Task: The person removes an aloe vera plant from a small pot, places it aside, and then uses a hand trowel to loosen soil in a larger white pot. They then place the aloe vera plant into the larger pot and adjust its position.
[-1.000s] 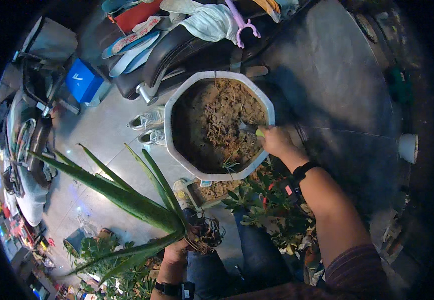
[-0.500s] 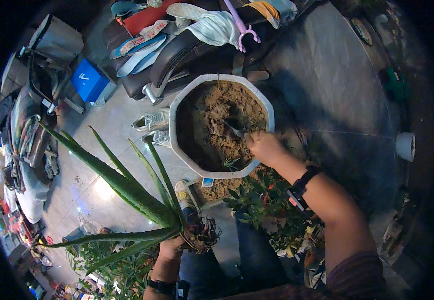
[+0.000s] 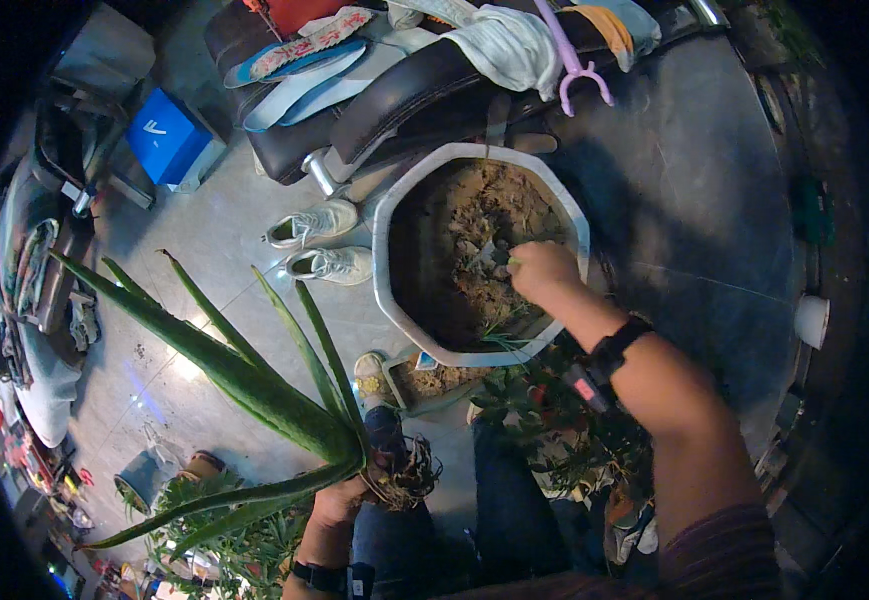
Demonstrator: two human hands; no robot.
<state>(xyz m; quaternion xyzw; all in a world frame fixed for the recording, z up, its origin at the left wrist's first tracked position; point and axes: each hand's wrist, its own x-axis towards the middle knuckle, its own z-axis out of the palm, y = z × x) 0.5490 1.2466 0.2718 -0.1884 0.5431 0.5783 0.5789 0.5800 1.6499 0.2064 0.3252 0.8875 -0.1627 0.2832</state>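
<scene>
My left hand (image 3: 341, 492), low in the head view, grips a large aloe plant (image 3: 284, 410) near its base; its long green leaves point up and left, and its tangled bare roots (image 3: 409, 480) hang at the right of the hand. My right hand (image 3: 541, 270) is closed on the handle of a small trowel (image 3: 489, 257), whose grey blade is down in the brown soil (image 3: 484, 210) of a white octagonal pot (image 3: 384, 260). A little green sprout (image 3: 504, 340) sits at the pot's lower edge.
A black padded seat (image 3: 394, 100) bearing insoles, cloths and a pink forked stick (image 3: 579, 70) lies beyond the pot. Pale sneakers (image 3: 319, 262) are at its left, near a blue box (image 3: 164, 140). Leafy plants (image 3: 554, 420) and a soil tray (image 3: 434, 385) are near my legs.
My right hand and trowel have moved inward from the pot's right rim and worked the soil. The view has shifted slightly. My left hand still holds the aloe.
</scene>
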